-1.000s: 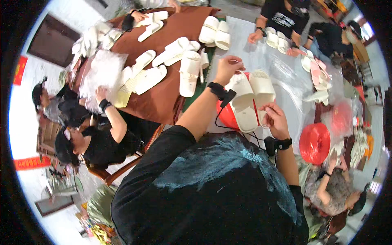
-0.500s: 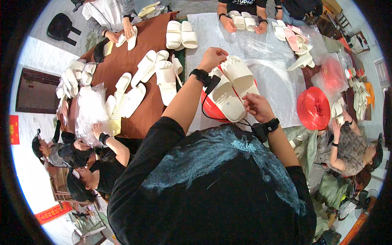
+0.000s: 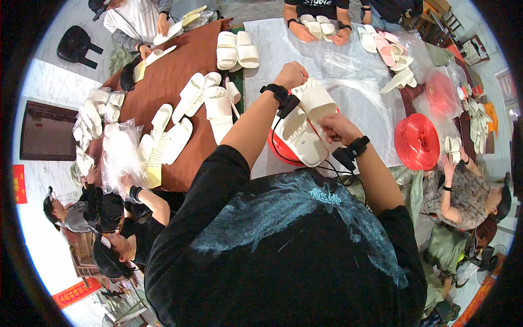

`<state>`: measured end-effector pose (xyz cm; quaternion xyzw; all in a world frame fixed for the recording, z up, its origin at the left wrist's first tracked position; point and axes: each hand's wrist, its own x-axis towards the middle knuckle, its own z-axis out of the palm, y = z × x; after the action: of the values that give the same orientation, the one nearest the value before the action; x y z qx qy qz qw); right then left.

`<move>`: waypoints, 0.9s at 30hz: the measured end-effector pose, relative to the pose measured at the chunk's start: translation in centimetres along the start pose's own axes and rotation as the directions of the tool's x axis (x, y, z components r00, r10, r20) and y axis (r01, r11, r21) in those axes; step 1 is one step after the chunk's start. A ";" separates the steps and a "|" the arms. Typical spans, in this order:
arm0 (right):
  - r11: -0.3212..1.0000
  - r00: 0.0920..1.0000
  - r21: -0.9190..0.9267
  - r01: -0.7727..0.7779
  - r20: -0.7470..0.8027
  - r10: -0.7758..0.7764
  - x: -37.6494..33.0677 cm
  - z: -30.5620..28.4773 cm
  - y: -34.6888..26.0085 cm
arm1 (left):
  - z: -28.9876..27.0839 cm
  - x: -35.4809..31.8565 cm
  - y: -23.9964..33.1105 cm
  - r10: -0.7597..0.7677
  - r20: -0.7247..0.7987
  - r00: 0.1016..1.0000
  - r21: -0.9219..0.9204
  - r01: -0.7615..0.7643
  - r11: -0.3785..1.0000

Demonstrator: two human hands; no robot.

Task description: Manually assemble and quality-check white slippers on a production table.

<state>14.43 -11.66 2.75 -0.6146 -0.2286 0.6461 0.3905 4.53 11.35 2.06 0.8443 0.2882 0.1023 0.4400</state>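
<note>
From the head view, a pair of cream, soft foam slippers with ribbed soles [image 3: 306,122] lies over a round red plastic spool [image 3: 279,148] on the table [image 3: 174,82], half brown cloth, half clear crinkled plastic sheet. Beyond the spool, more cream slippers [image 3: 218,103] lie scattered; a second red spool [image 3: 417,140] sits right of it. The left hand [image 3: 291,74] curls its fingers closed on the upper slipper's edge; the right hand [image 3: 338,126] pinches the pair's right rim, fingers pressed together.

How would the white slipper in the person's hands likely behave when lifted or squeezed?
The white slipper looks moulded and thick-soled, so it is probably light for its size and springy rather than floppy. The left hand and right hand hold it at opposite ends without visible sag. Its flat sole suggests it would not roll.
</note>
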 end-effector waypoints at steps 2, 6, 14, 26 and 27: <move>0.989 0.999 -0.148 0.027 0.051 -0.019 -0.2 0.1 0.3 | 0.2 0.1 -0.3 -0.013 -0.019 1.000 0.022 0.013 1.000; 0.928 0.986 -0.370 0.049 0.165 0.014 -2.5 1.8 0.5 | 0.1 -0.4 -0.8 -0.018 -0.010 1.000 0.051 0.019 0.999; 0.994 1.000 -0.111 0.016 0.023 -0.014 -2.3 0.1 1.7 | 0.9 -0.8 -1.6 0.001 0.012 1.000 0.027 -0.001 1.000; 0.987 0.953 0.025 0.162 -0.264 -0.149 2.8 0.8 -0.2 | 1.4 0.0 -1.2 -0.026 -0.078 0.997 0.134 0.037 0.990; 0.990 0.950 0.018 0.143 -0.283 -0.132 3.0 0.9 -0.2 | 1.5 0.1 -1.2 -0.027 -0.082 0.996 0.134 0.038 0.990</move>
<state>13.75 -9.02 1.25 -0.6749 -0.2007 0.5279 0.4749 4.75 10.89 0.22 0.8627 0.3256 0.1092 0.3713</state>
